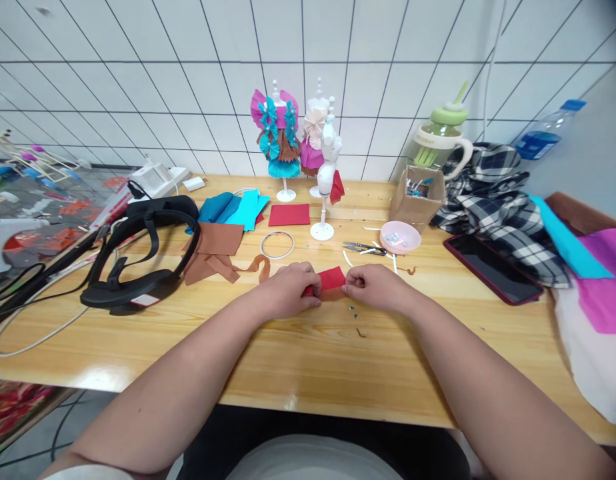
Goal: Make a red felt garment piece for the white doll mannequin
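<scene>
A small red piece of crepe paper (332,279) is stretched between my two hands just above the table. My left hand (292,291) is closed on its left end, fingers curled over it. At the right edge, the thumb and fingertips of my right hand (377,288) pinch its corner. Beyond the hands stands a bare white mini dress form (329,157). Another red sheet (289,215) lies flat behind a metal ring (277,245). Thread snips (364,248) lie past my right hand, beside a pink dish (400,238) of small bits.
Two dressed mini forms (277,143) stand near the tiled wall. Brown sheets (221,239) and a black headset (138,267) lie on the left. To the right are a cardboard box (417,200), a phone (493,268), plaid cloth (488,193) and a green-lidded cup (441,137).
</scene>
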`<state>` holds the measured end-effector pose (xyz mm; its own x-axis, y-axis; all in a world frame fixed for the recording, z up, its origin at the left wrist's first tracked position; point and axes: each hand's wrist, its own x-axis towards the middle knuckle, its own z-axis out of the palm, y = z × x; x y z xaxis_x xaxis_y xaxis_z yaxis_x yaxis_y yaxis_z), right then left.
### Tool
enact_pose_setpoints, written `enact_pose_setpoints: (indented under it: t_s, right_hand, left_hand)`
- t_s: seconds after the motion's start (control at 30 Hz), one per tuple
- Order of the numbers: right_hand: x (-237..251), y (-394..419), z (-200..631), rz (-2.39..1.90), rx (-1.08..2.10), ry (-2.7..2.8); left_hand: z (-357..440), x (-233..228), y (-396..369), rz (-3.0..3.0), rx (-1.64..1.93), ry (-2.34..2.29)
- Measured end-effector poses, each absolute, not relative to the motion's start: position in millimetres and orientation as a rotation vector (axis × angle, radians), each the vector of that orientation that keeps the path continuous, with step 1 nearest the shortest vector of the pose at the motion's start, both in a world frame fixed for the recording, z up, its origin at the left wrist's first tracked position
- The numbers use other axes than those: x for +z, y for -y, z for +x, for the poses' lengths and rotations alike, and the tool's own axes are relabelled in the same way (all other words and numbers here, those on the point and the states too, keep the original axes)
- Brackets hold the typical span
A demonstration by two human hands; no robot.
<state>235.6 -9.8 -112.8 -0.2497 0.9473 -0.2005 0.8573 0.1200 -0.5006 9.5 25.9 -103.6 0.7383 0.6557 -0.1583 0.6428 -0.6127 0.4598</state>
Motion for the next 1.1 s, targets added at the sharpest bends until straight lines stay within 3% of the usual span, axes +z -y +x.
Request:
enact_pose_setpoints:
  t_s: [0.53, 1.1]
  right_hand:
    - [-110, -6, 232, -2.028, 0.911, 2.198]
    - [-110, -14, 227, -2.128, 0.860, 2.235]
  left_hand:
    - [9, -94, -22, 2.471, -0.056, -0.986]
    - [25, -97, -20, 2.635, 0.033, -1.302]
